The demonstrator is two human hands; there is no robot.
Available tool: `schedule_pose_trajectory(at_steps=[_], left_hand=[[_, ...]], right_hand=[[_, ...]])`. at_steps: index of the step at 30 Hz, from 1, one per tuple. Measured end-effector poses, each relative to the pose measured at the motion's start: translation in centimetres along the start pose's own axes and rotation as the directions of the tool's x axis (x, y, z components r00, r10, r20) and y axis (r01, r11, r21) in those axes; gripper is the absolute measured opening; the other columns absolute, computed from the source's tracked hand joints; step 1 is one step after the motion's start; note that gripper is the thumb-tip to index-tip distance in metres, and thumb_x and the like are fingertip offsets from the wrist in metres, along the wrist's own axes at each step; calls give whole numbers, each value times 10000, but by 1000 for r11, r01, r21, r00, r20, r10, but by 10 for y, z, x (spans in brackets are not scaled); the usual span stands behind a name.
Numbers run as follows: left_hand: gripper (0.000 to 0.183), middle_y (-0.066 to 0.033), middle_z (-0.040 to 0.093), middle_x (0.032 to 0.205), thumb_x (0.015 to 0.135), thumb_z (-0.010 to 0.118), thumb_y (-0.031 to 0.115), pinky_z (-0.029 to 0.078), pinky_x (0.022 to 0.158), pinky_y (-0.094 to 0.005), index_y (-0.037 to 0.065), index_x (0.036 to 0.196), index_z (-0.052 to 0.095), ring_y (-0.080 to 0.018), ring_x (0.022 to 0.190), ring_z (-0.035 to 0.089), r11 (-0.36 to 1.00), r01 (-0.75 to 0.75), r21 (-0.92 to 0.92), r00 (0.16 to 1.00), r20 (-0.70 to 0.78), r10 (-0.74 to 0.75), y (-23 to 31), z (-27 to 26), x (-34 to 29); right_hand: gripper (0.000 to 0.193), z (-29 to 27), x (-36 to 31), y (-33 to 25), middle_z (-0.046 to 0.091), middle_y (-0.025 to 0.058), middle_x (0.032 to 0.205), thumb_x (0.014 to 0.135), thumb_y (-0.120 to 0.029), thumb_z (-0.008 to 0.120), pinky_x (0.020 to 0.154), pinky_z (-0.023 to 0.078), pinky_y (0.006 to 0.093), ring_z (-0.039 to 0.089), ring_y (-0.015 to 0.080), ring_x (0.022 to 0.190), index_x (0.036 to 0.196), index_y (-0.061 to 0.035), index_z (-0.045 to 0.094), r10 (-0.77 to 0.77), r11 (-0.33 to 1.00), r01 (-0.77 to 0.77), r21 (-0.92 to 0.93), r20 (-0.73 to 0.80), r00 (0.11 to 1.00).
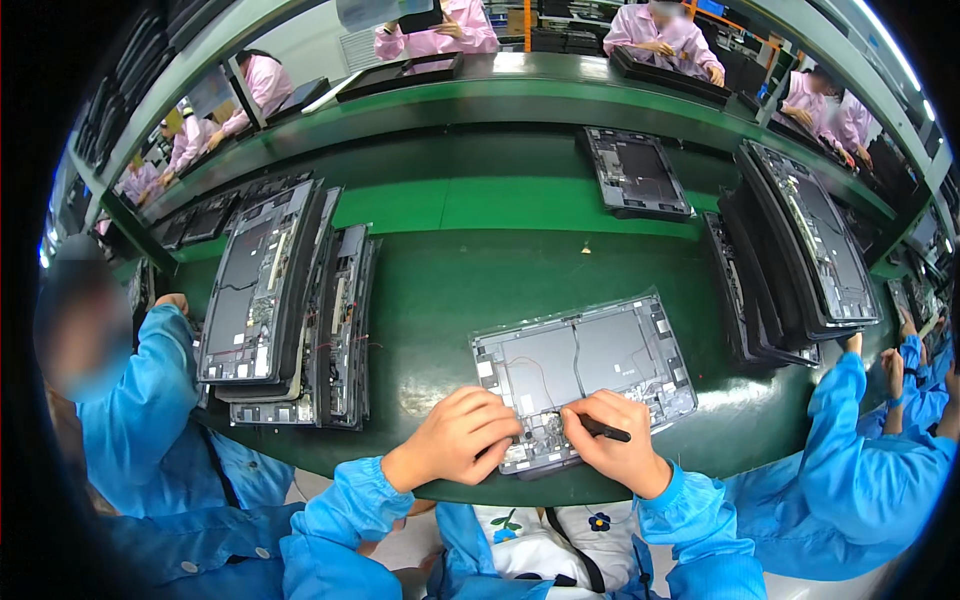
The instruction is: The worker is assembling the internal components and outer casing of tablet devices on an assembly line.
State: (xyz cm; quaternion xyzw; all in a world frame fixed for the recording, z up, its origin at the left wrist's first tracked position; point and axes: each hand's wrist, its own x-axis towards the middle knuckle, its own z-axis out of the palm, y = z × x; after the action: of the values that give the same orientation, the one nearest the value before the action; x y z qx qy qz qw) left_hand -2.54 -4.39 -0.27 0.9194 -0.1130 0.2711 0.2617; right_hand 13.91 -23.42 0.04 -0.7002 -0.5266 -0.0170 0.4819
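Note:
An opened tablet-like device (625, 350) lies before me at a slant near the table's front edge, its grey inside facing up. A black cable runs down its middle, thin red wires show at its left, and a circuit board (545, 430) spans the near side. My right hand (622, 450) grips a black pen-like tool (606, 428) over that board; the tool's tip is hidden by my fingers. My left hand (452, 437) rests at the device's near left corner with fingers curled and pressed together. Whatever they may hold is hidden.
Stacks of similar opened devices stand at the left (245, 280) and right (815, 235). Another device (640, 175) lies at the back of the green table (430, 290). Co-workers in blue sleeves (150, 375) sit close on both sides; others in pink work beyond the raised shelf (520, 95).

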Motion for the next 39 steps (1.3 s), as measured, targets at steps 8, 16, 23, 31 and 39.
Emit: schedule_pose_trajectory(at_steps=[8,16,23,31,39], left_hand=[[299,-78,721,1099,721,772,158,565,982,-467,78,1006,733,-297,1024,686,952,-274,136,953,169,250,-12,-13,-8],[313,-81,693,1094,732,734,180,553,1006,-464,51,1016,722,-282,1040,674,944,-309,116,941,179,287,-15,-15,-5],[333,-86,708,1059,658,657,103,536,908,-452,52,979,728,-305,988,661,993,-101,-61,978,175,110,-17,-10,-2],[232,-92,688,1003,642,647,72,515,913,-449,61,872,673,-302,957,646,997,-62,-52,997,42,64,-13,-8,-2],[218,-87,686,1043,681,684,72,533,892,-444,68,898,662,-300,1005,667,980,18,198,998,-58,-7,-42,-14,10]], right_hand=[[68,-2,1,-1,657,74,701,795,-14,766,514,493,353,638,252,589,804,-47,706,8,999,-8,47,-4,1000],[74,-2,2,0,668,77,686,773,18,772,500,486,321,642,213,558,803,-32,728,-10,998,10,54,-14,1000],[69,-6,0,0,662,67,718,807,-19,767,524,509,336,657,222,607,832,-48,709,-1,998,-1,56,32,999],[252,-10,46,-7,694,132,872,920,-122,749,673,547,362,697,288,761,1137,-27,664,-34,995,19,101,152,988],[183,31,76,29,684,168,911,876,-74,747,698,564,415,691,356,798,1027,-3,672,-43,987,-7,158,313,949]])
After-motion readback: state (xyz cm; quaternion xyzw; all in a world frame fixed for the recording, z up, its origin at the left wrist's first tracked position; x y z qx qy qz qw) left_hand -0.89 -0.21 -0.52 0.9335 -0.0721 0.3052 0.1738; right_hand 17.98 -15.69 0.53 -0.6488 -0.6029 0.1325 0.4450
